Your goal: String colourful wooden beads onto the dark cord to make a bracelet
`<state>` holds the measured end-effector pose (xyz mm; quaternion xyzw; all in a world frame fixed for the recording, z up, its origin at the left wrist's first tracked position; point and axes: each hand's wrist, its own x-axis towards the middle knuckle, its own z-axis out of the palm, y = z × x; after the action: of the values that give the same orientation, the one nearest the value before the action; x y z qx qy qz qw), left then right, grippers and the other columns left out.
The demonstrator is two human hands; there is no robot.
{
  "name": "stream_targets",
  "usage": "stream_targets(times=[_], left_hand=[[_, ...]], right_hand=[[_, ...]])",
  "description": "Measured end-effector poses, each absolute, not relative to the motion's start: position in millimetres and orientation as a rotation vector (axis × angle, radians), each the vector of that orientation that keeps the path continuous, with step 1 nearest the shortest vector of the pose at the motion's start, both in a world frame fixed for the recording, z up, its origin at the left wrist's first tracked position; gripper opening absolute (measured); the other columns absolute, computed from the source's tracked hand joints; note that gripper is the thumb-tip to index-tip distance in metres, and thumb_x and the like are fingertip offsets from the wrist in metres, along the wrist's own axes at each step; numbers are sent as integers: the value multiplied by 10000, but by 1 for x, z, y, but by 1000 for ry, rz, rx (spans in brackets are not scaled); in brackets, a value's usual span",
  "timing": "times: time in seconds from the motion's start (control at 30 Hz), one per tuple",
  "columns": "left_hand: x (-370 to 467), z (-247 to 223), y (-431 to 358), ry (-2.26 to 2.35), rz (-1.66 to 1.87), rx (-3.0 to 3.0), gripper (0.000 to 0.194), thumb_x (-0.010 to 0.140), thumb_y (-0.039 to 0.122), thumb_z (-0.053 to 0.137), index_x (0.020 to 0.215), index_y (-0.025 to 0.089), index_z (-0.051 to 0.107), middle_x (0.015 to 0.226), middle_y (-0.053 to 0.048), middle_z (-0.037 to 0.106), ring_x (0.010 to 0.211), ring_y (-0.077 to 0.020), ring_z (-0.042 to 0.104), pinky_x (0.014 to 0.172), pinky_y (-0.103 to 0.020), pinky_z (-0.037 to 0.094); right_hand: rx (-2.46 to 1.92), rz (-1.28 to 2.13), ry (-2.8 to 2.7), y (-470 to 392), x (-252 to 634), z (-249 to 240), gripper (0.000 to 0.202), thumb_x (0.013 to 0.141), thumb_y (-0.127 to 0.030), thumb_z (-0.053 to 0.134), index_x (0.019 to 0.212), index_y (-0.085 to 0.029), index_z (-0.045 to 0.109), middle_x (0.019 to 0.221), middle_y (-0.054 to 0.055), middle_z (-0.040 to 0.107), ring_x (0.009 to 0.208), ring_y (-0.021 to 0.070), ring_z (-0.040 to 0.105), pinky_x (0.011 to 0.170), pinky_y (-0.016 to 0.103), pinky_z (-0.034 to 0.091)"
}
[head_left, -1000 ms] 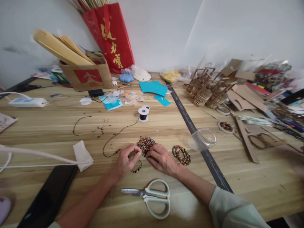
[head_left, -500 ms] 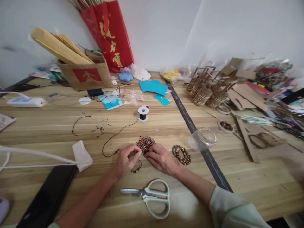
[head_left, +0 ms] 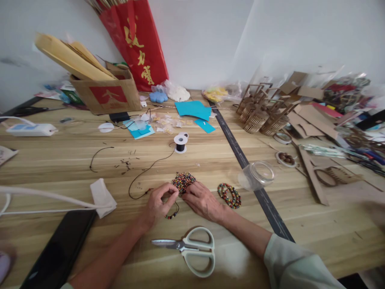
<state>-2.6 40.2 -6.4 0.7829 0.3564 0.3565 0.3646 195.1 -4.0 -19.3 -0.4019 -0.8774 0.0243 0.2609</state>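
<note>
My left hand (head_left: 161, 202) is closed in a pinch on a thin black cord (head_left: 177, 207). Several coloured beads (head_left: 171, 216) are strung on that cord, hanging below the fingers. A loose heap of small multicoloured beads (head_left: 183, 180) lies just beyond both hands. At the heap's near right edge, my right hand (head_left: 203, 201) has its fingers bunched together; what they hold, if anything, is hidden. Coiled beaded strands (head_left: 229, 196) rest to the right of this hand. Nearer to me lie scissors (head_left: 186, 245) with pale handles, blades pointing left.
Black cord runs from a white spool (head_left: 180, 143) toward my left hand. A clear jar (head_left: 261, 176) lies at right, near small bamboo baskets (head_left: 255, 116). At left are a phone (head_left: 60, 245), white cables and a power strip (head_left: 31, 129). A cardboard box (head_left: 105, 96) stands behind.
The view has shifted very slightly. Both hands keep almost the same pose, and the beads, cord and scissors stay in place.
</note>
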Motion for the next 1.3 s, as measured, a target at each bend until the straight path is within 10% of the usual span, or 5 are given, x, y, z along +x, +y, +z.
stream_targets(times=[1.3], left_hand=[[2,-11,39,669,874,2306,117,859,134,548,767,162,614,710,-35,651,674,-154,591,648,-246,465]], right_hand=[[-930,299,-2041,-4,200,-18,69,888,-144,552,916,-207,555,800,30,681,767,153,628,920,379,460]])
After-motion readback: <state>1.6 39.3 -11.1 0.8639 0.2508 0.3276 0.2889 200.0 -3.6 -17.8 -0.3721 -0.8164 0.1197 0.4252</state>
